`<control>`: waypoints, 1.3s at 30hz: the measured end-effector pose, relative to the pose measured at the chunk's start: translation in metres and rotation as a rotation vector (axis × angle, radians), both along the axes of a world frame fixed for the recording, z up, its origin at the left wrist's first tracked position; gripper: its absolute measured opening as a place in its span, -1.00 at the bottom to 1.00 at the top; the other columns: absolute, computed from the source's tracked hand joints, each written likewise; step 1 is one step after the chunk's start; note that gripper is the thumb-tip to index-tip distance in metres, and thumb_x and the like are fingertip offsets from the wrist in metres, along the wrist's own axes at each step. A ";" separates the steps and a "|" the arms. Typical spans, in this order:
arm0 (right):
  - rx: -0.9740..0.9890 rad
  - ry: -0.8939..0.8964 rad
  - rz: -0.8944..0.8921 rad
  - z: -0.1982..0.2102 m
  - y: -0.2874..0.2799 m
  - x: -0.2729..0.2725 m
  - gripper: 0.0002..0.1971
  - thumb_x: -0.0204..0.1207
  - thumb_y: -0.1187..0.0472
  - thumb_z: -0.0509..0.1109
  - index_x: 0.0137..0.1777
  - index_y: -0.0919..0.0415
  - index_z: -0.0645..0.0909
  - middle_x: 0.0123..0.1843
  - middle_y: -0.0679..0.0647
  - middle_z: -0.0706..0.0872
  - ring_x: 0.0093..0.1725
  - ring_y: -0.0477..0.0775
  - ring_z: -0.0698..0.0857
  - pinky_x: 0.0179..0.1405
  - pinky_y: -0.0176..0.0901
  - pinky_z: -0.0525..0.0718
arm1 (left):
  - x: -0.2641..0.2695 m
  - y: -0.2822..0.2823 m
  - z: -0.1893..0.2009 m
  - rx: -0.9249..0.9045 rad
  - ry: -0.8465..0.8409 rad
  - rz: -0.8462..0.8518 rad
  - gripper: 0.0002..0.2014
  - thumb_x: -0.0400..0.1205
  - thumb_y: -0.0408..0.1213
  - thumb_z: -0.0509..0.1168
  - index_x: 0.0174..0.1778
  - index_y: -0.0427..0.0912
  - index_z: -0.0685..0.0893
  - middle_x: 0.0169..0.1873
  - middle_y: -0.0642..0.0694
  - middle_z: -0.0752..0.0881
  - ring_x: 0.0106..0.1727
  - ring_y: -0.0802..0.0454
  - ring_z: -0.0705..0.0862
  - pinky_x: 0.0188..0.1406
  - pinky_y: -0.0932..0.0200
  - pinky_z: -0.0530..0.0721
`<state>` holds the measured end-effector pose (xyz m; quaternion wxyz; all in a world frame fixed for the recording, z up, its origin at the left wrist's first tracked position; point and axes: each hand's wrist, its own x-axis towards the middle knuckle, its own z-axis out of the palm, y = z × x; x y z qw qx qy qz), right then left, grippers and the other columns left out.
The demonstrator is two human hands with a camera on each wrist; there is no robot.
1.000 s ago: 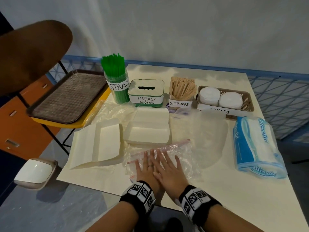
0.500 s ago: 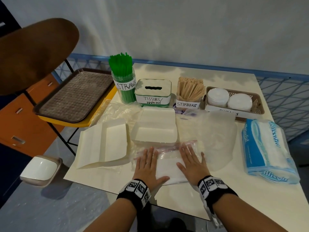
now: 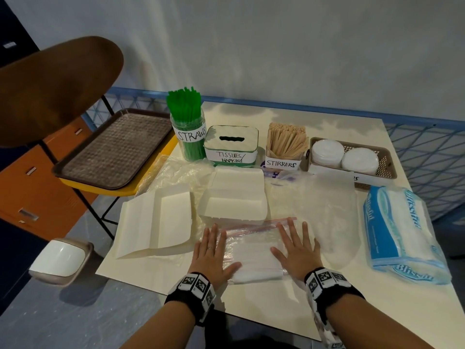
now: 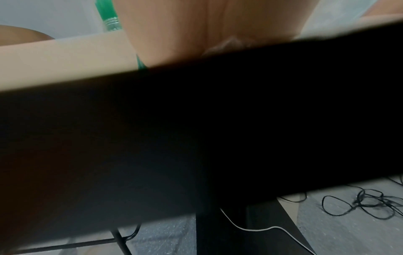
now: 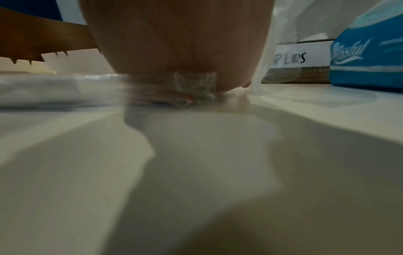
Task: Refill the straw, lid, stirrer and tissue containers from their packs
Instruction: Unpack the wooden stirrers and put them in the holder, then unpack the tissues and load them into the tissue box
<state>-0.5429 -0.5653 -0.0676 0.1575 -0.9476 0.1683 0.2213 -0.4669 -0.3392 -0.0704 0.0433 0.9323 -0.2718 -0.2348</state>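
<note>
Both hands have slid apart, left hand [image 3: 212,250] and right hand [image 3: 297,249] pressing the zip bag [image 3: 254,248] with flat, straight fingers [image 3: 284,229].

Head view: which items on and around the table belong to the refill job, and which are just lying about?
Job:
straw jar
tissue box
stirrer holder
lid basket
tissue pack
zip bag, pressed flat by left hand and right hand

Lying about:
brown tray
paper trays
</note>
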 end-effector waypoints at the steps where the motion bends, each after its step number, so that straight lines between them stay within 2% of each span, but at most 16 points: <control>1: 0.001 0.002 -0.001 0.000 0.000 0.000 -0.31 0.59 -0.33 -0.15 0.56 -0.22 -0.47 0.48 -0.21 -0.65 0.57 0.12 -0.54 0.57 0.27 -0.21 | 0.000 0.000 0.002 0.024 -0.001 -0.003 0.16 0.00 0.55 -0.79 0.48 -0.09 -0.53 0.53 -0.10 -0.54 0.44 0.03 -0.70 0.52 -0.04 -0.42; 3: 0.005 0.003 -0.008 -0.001 0.002 0.001 -0.30 0.60 -0.31 -0.14 0.58 -0.19 -0.45 0.55 -0.17 -0.60 0.58 0.12 -0.52 0.58 0.26 -0.18 | 0.002 -0.003 0.009 0.086 -0.014 -0.012 0.16 0.04 0.52 -0.79 0.54 -0.08 -0.46 0.58 -0.12 -0.45 0.58 -0.06 -0.48 0.53 -0.07 -0.40; 4: 0.007 0.005 -0.011 0.000 0.002 0.002 -0.30 0.61 -0.30 -0.13 0.59 -0.17 -0.43 0.58 -0.14 -0.57 0.59 0.14 -0.51 0.58 0.26 -0.18 | 0.004 -0.004 0.013 0.114 -0.023 -0.008 0.12 0.15 0.51 -0.72 0.59 -0.08 -0.37 0.61 -0.13 -0.39 0.63 -0.08 -0.38 0.55 -0.08 -0.38; 6: 0.005 0.030 -0.015 0.006 0.005 0.006 -0.31 0.63 -0.25 -0.12 0.61 -0.10 -0.41 0.61 -0.07 -0.53 0.60 0.17 -0.48 0.58 0.25 -0.19 | 0.010 -0.009 0.025 0.138 -0.026 0.028 -0.14 0.52 0.38 -0.40 0.65 -0.10 -0.12 0.65 -0.14 -0.19 0.68 -0.09 -0.15 0.61 -0.11 -0.24; 7: -0.002 0.042 -0.015 0.011 0.006 0.008 -0.31 0.64 -0.23 -0.12 0.62 -0.06 -0.39 0.62 -0.02 -0.51 0.60 0.19 -0.47 0.58 0.26 -0.20 | 0.013 -0.011 0.033 0.123 -0.028 0.043 -0.27 0.63 0.27 -0.22 0.63 -0.13 0.04 0.66 -0.14 -0.02 0.67 -0.07 0.02 0.63 -0.11 -0.12; 9: -0.022 0.030 -0.012 0.029 0.010 0.015 -0.30 0.65 -0.21 -0.10 0.64 0.03 -0.32 0.64 0.10 -0.46 0.62 0.23 -0.42 0.58 0.30 -0.20 | 0.022 -0.017 0.053 0.034 -0.049 0.068 -0.46 0.70 0.10 -0.01 0.46 -0.21 0.36 0.49 -0.21 0.39 0.48 -0.08 0.41 0.53 0.01 0.26; 11: -0.022 -0.027 -0.012 0.056 0.012 0.026 -0.32 0.66 -0.19 -0.05 0.66 0.08 -0.17 0.67 0.17 -0.32 0.65 0.24 -0.29 0.57 0.31 -0.10 | 0.034 -0.023 0.081 -0.134 -0.093 0.116 -0.62 0.71 -0.04 0.09 0.20 -0.28 0.57 0.20 -0.22 0.62 0.18 -0.10 0.61 0.21 0.14 0.49; 13: 0.066 -0.128 -0.028 0.091 0.010 0.042 -0.38 0.67 -0.12 0.04 0.64 0.11 0.02 0.69 0.14 -0.05 0.66 0.16 0.02 0.57 0.22 0.10 | 0.050 -0.029 0.117 -0.290 -0.170 0.170 -0.69 0.71 -0.12 0.12 0.08 -0.29 0.63 0.06 -0.17 0.68 0.03 -0.08 0.64 0.06 0.16 0.52; 16: 0.232 -0.298 -0.062 0.141 0.005 0.074 -0.48 0.66 0.00 0.16 0.57 0.17 0.25 0.57 0.12 0.37 0.49 0.10 0.42 0.45 -0.02 0.38 | 0.090 -0.034 0.174 -0.503 -0.194 0.265 -0.74 0.71 -0.16 0.13 0.15 -0.23 0.60 0.00 -0.04 0.65 -0.02 0.03 0.60 0.01 0.22 0.51; 19: 0.326 -0.381 -0.129 0.175 0.001 0.115 -0.56 0.67 0.07 0.17 0.45 0.30 0.39 0.41 0.22 0.53 0.35 0.20 0.54 0.30 0.00 0.49 | 0.154 -0.042 0.206 -0.675 -0.115 0.392 -0.72 0.69 -0.18 0.17 0.21 -0.27 0.58 0.06 -0.17 0.70 0.06 -0.12 0.70 0.12 0.00 0.67; 22: 0.355 -0.324 -0.198 0.179 -0.001 0.166 -0.56 0.69 0.06 0.11 0.44 0.34 0.38 0.40 0.27 0.52 0.36 0.25 0.52 0.31 0.03 0.48 | 0.209 -0.057 0.199 -0.589 0.038 0.522 -0.69 0.68 -0.13 0.18 0.03 -0.34 0.63 0.09 -0.31 0.68 0.17 -0.24 0.67 0.23 -0.10 0.64; 25: 0.362 -0.245 -0.276 0.162 0.001 0.213 -0.48 0.70 0.04 0.06 0.53 0.39 0.26 0.48 0.27 0.45 0.40 0.23 0.49 0.23 -0.07 0.46 | 0.235 -0.074 0.174 -0.358 0.083 0.530 -0.53 0.69 -0.11 0.16 0.27 -0.51 0.52 0.27 -0.41 0.59 0.30 -0.29 0.58 0.22 -0.01 0.53; 27: 0.387 -0.234 -0.359 0.146 0.003 0.236 -0.48 0.70 0.06 0.07 0.51 0.45 0.25 0.44 0.30 0.48 0.36 0.24 0.52 0.15 -0.11 0.48 | 0.244 -0.084 0.153 -0.331 0.135 0.542 -0.48 0.70 -0.12 0.15 0.39 -0.53 0.41 0.37 -0.39 0.52 0.36 -0.27 0.53 0.26 0.02 0.49; 29: 0.406 -0.242 -0.456 0.131 0.005 0.253 -0.46 0.70 0.07 0.09 0.50 0.49 0.24 0.45 0.33 0.47 0.39 0.26 0.51 0.23 -0.12 0.48 | 0.252 -0.091 0.131 -0.359 0.191 0.608 -0.43 0.70 -0.09 0.14 0.45 -0.52 0.32 0.43 -0.37 0.46 0.41 -0.26 0.49 0.30 0.03 0.46; 33: 0.457 -0.248 -0.586 0.109 0.004 0.270 -0.37 0.68 0.05 0.12 0.59 0.43 0.04 0.61 0.29 0.22 0.55 0.26 0.31 0.45 -0.06 0.33 | 0.269 -0.097 0.101 -0.533 0.247 0.761 -0.43 0.70 -0.14 0.14 0.47 -0.54 0.25 0.42 -0.40 0.45 0.40 -0.26 0.48 0.28 0.03 0.45; 39: 0.490 -0.330 -0.684 0.096 -0.003 0.277 -0.39 0.66 0.06 0.17 0.58 0.40 0.12 0.56 0.28 0.33 0.51 0.26 0.37 0.42 -0.05 0.37 | 0.279 -0.097 0.085 -0.663 0.153 0.770 -0.57 0.67 -0.30 0.16 0.42 -0.41 0.30 0.31 -0.39 0.54 0.27 -0.30 0.57 0.22 -0.02 0.54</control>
